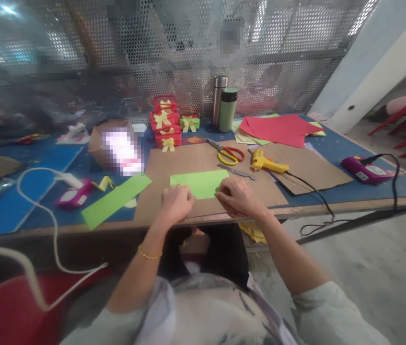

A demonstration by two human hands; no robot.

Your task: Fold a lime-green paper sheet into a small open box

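Observation:
A light green paper strip [200,184] lies across a brown cardboard sheet [156,165] in front of me. My left hand [178,203] is closed on the strip's left end, fingers curled at its near corner. At the right end my right hand [237,195] pinches the paper between thumb and curled fingers. Just beyond that hand lies a grey blade [237,171]. Scissors [229,153] with red and yellow handles rest behind it, and a yellow glue gun [267,163] sits to their right. Another green paper strip [116,202] is on the left.
Small red boxes with yellow bows [167,124] stand at the back beside two flasks [227,110]. Red paper sheets [278,128] are piled behind the glue gun. Purple power sockets [366,170] and cords lie at both sides. A lit phone, blurred out, leans at left.

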